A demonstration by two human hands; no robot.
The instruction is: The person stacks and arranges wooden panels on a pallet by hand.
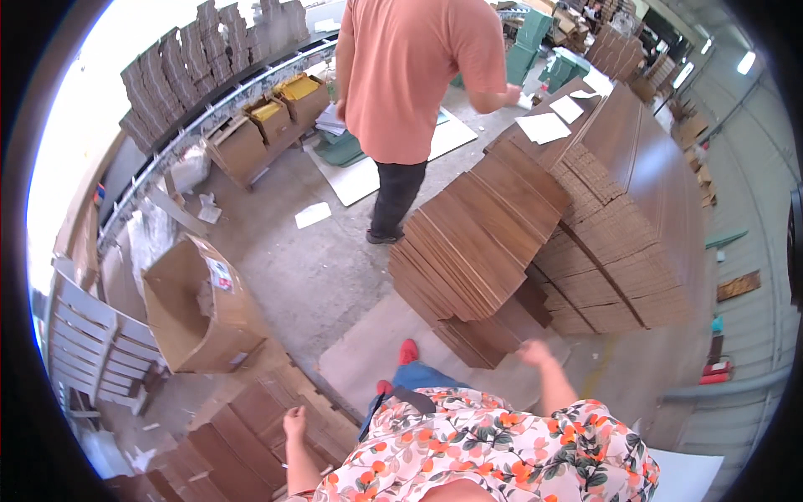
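My left hand (294, 421) hangs loosely curled at my side, with nothing visible in its fingers. Below it lies a layer of brown wood-grain panels (242, 443). Out to my right, my right hand (533, 353) is bunched, and no held thing shows in it. It is nearest to the lower end of a fanned stack of brown wood-grain boards (481, 230); I cannot tell whether it touches them. Those boards lean beside a large strapped block of stacked boards (606, 251).
A person in a salmon shirt (401, 84) stands ahead, back turned. An open cardboard box (201, 305) is at the left, beside a grey slatted rack (100, 335). Further off are boxes with yellow contents (272, 113), a white sheet on the floor (360, 186) and green bins (523, 50).
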